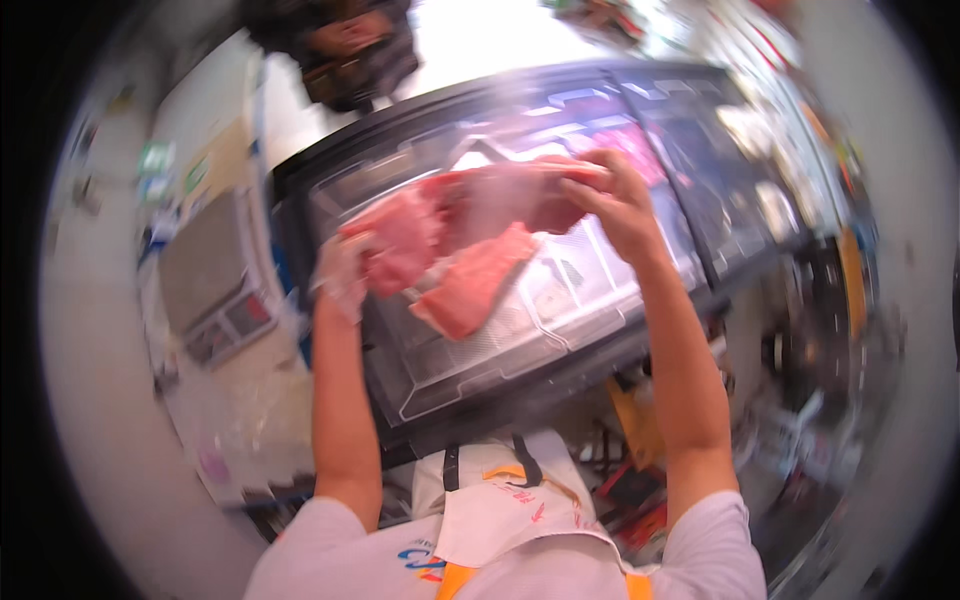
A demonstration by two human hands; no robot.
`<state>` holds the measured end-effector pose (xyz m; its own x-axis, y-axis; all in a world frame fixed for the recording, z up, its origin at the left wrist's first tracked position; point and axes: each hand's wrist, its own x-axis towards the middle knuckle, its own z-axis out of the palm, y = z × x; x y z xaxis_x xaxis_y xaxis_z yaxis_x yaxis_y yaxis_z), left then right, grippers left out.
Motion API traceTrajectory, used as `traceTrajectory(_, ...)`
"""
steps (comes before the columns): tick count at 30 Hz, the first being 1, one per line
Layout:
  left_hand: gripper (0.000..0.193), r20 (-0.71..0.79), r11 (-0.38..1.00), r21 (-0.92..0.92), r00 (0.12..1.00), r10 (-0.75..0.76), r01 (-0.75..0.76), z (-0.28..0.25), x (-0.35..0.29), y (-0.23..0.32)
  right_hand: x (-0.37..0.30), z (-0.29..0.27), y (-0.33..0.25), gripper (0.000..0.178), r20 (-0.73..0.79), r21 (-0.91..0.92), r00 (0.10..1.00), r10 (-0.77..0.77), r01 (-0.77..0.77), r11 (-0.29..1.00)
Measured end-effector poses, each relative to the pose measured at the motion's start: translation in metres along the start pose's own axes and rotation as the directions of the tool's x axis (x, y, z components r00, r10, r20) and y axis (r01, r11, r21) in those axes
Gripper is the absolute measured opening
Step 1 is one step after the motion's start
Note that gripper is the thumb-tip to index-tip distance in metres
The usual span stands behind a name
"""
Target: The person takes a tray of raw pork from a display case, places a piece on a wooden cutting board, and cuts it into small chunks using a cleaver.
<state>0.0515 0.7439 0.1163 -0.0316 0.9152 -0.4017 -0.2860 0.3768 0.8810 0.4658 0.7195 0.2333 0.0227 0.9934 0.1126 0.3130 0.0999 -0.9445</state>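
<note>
Two hands, left (342,275) and right (622,205), are spaced well apart and clamped on opposite ends of raw meat (480,205), its piece count unclear through blur, held over one black-framed case (520,395), with one dark-clothed person (345,50) beyond.

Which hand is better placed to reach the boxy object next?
Probably the left hand: it is nearer the boxy object, while the right hand is across the meat. Both hands hold meat, though.
</note>
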Motion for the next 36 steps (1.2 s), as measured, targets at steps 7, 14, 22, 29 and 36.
traceTrajectory(7, 0.034, 0.39, 0.988, 0.136, 0.913, -0.12, 0.072, 0.1, -0.151, 0.047, -0.227, -0.078, -0.055, 0.04, -0.32, 0.424, 0.911, 0.26, -0.108, 0.899)
traceTrajectory(14, 0.052, 0.67, 0.905, 0.385, 0.619, -0.409, 0.181, 0.199, -0.304, -0.093, -0.584, -0.13, -0.066, 0.041, -0.662, 0.467, 0.512, 0.546, -0.288, 0.836)
traceTrajectory(22, 0.034, 0.714, 0.75, 0.661, 0.279, -0.642, 0.036, 0.34, -0.609, -0.299, -1.002, -0.163, -0.073, 0.042, -0.859, 0.501, 0.039, 0.51, -0.137, 0.855)
traceTrajectory(29, 0.038, 0.542, 0.569, 0.789, 0.175, -0.822, 0.233, 0.437, -0.837, -0.433, -1.229, -0.238, -0.103, 0.045, -0.824, 0.565, -0.167, 0.541, -0.185, 0.804)
traceTrajectory(36, 0.046, 0.533, 0.551, 0.791, 0.143, -0.834, 0.267, 0.526, -0.888, -0.5, -1.29, -0.376, -0.099, 0.047, -0.828, 0.56, -0.124, 0.547, -0.124, 0.819)
